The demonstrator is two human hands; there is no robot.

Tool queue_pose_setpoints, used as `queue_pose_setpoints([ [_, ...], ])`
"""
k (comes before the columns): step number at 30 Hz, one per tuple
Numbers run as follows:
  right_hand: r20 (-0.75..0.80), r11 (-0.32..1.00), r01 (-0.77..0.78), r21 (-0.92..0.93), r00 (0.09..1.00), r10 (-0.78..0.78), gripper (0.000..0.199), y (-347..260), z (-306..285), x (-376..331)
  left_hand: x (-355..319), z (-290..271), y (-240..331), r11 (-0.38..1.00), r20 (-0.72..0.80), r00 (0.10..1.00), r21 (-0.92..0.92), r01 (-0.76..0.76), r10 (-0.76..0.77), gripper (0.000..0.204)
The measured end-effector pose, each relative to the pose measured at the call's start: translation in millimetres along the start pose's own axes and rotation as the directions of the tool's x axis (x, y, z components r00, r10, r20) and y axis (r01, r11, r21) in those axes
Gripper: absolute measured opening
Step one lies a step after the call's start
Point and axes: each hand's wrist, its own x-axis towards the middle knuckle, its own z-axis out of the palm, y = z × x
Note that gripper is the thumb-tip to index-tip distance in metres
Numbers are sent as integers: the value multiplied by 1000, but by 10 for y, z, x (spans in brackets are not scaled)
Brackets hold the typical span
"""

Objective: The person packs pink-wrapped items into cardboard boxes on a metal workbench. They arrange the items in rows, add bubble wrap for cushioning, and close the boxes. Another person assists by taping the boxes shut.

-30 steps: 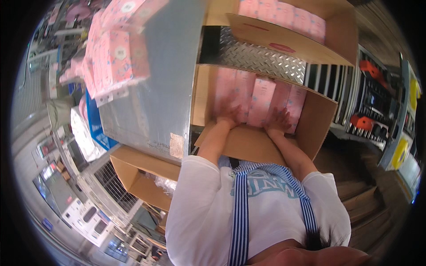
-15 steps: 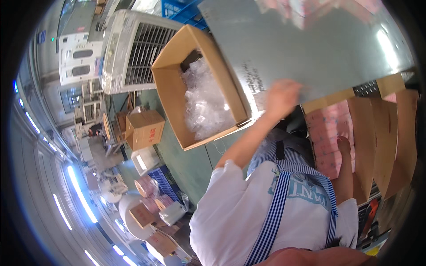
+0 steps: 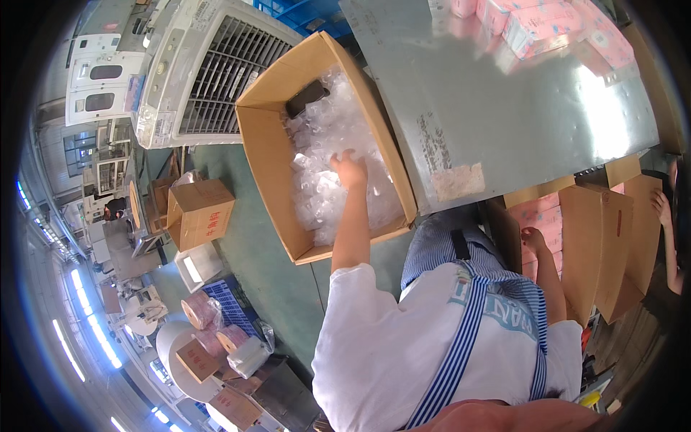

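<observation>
My left hand (image 3: 350, 173) reaches down into an open cardboard box of clear plastic pieces (image 3: 324, 198). Its fingers are apart and bent, at the surface of the heap, with nothing visible in them. My right hand (image 3: 533, 240) is over an open carton (image 3: 592, 245) packed with pink-wrapped packs (image 3: 541, 216). The fingers there are curled in, and I see nothing between them. Near one end of the plastic heap lies a dark flat object (image 3: 307, 99), perhaps a phone. The box (image 3: 253, 155) stands left of a metal table (image 3: 497, 129).
More pink packs (image 3: 543, 29) lie on the table's far part. Another person's hand (image 3: 660, 207) is beside a carton flap at the right. An air cooler (image 3: 216, 72) stands behind the box. A smaller carton (image 3: 201, 214) and a blue crate (image 3: 232, 306) are on the left.
My left hand has moved from the table's near edge leftward into the box. My right hand has shifted left over the pink packs. Another person's hand has appeared at the right.
</observation>
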Motion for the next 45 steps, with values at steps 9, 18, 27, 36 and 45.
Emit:
queue_pose_setpoints([
  [9, -245, 975, 194, -109, 945, -216, 25, -807, -17, -284, -160, -772, -487, 136, 224, 964, -960, 243, -144, 14],
  [18, -585, 516, 704, 487, 702, -406, 22, -3233, -334, -1673, -1798, -554, 1865, 334, 268, 774, -939, 78, 574, 17],
  [27, -751, 952, 300, 57, 641, -157, 12, -1688, -330, -1746, -2774, 252, 2428, 514, 617, 485, -786, 342, 620, 15],
  [36, -90, 948, 258, 188, 965, -245, 28, -637, 655, -1087, -2905, 120, 2537, 550, 748, 481, -663, 508, 457, 24],
  [45, -491, 612, 456, 646, 863, -124, 25, -1159, -322, -1728, -3386, 249, 2536, 639, 726, 374, -686, 347, 577, 4],
])
